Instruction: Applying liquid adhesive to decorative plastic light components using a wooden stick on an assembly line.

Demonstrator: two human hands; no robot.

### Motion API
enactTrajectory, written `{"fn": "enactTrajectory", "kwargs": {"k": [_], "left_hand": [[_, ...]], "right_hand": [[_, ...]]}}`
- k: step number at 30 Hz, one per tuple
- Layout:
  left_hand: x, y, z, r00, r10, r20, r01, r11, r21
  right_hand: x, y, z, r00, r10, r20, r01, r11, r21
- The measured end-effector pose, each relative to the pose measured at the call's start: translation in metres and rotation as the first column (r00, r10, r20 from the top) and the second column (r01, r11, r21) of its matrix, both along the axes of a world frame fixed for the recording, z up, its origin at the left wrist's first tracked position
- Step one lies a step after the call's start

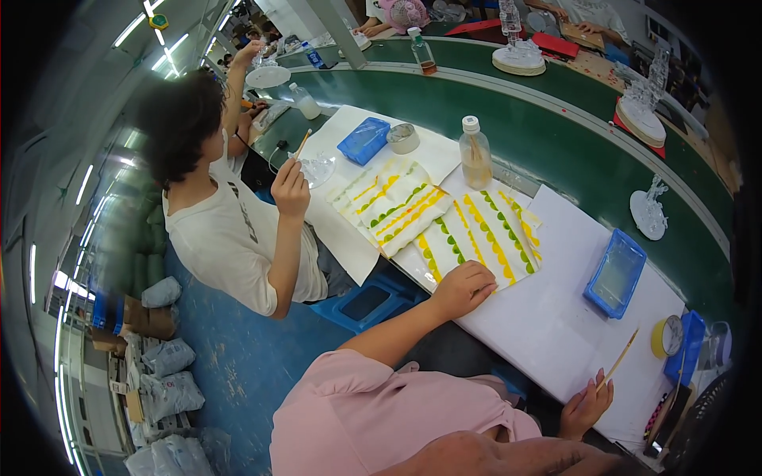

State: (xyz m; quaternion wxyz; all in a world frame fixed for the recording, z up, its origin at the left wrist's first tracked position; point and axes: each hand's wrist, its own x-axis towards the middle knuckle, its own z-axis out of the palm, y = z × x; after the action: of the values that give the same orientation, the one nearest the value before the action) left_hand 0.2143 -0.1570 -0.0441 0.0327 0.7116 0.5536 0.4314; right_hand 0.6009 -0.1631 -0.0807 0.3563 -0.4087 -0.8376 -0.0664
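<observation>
My left hand [463,290] rests on the near edge of a white sheet [481,230] bearing rows of yellow and green scalloped shapes. Its fingers are curled together at that edge; what lies under the fingertips is hidden. Near the right front of the table, my right hand [586,406] is closed around a thin paintbrush [619,358], which slants up and away. Partly overlapping the first sheet on its left is a second patterned sheet [401,208]. Beyond the sheets stands a capped clear bottle [475,155] with cloudy liquid and sticks inside.
A blue tray [616,274] and a yellow tape roll [667,337] lie to the right, near a blue bin [684,349]. At left, a co-worker [230,206] holds up a brush [302,144]. Clear ornaments [649,209] on round bases stand along the green conveyor [556,119].
</observation>
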Motion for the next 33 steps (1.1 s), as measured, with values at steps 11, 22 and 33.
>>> {"fn": "enactTrajectory", "kwargs": {"k": [11, 22, 33], "left_hand": [[-0.0002, -0.0006, -0.0030, 1.000, 0.003, -0.019, -0.004, 1.000, -0.008], [0.0009, -0.0020, 0.0013, 1.000, -0.007, -0.009, 0.007, 1.000, 0.008], [0.0016, -0.0006, 0.0020, 1.000, -0.004, -0.014, 0.004, 1.000, 0.004]], "right_hand": [[-0.0019, -0.0007, 0.0009, 0.999, -0.027, 0.019, 0.026, 1.000, 0.014], [-0.0029, -0.0003, 0.0011, 1.000, -0.022, 0.020, 0.022, 1.000, 0.009], [-0.0025, 0.0003, -0.0004, 1.000, -0.009, -0.016, 0.009, 1.000, 0.011]]}}
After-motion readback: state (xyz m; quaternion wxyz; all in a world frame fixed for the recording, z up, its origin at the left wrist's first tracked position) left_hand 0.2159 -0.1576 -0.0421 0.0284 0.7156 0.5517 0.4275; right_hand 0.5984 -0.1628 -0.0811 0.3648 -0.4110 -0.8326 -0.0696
